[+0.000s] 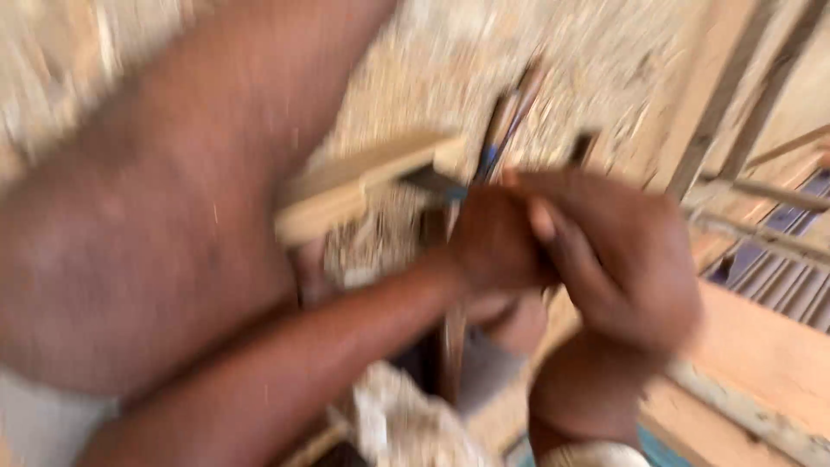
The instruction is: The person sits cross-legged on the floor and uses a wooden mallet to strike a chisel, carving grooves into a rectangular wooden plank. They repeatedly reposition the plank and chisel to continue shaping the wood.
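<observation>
Filling the whole 9 o'clock side, closest to the lens, I've got a big bare leg or thigh [130, 225], v. blurred, w/ a strip of pale cloth [43, 428] at the 7 o'clock corner. Frame is smeared by motion, so detail is thin.

From abt 7 o'clock a forearm runs up to centre and ends in the left hand [493, 238], curled into a fist. Right hand [618, 259] comes up from 6 o'clock, its wrist low in frame, fingers [562, 251] folded over the left hand; the two hands touch and overlap just right of centre. Both look closed tight, not spread. They seem wrapped round a thin dark tool [510, 121] w/ a blue patch near the grip; its shaft pokes out toward 12 o'clock. Can't tell which hand carries the load, nor exactly what the tool is.

Just at 10 o'clock of the hands sits a pale wooden block [363, 182], tilted, its right end near the blue part of the tool. Touching or not, I can't tell.

Behind all this lies a carpet of wood shavings [484, 60], light tan. At 1 to 3 o'clock there are wooden planks and slats [743, 95], plus a grey ribbed panel [778, 259] at 3 o'clock. Orange-brown board [761, 346] sits at 4 o'clock.
</observation>
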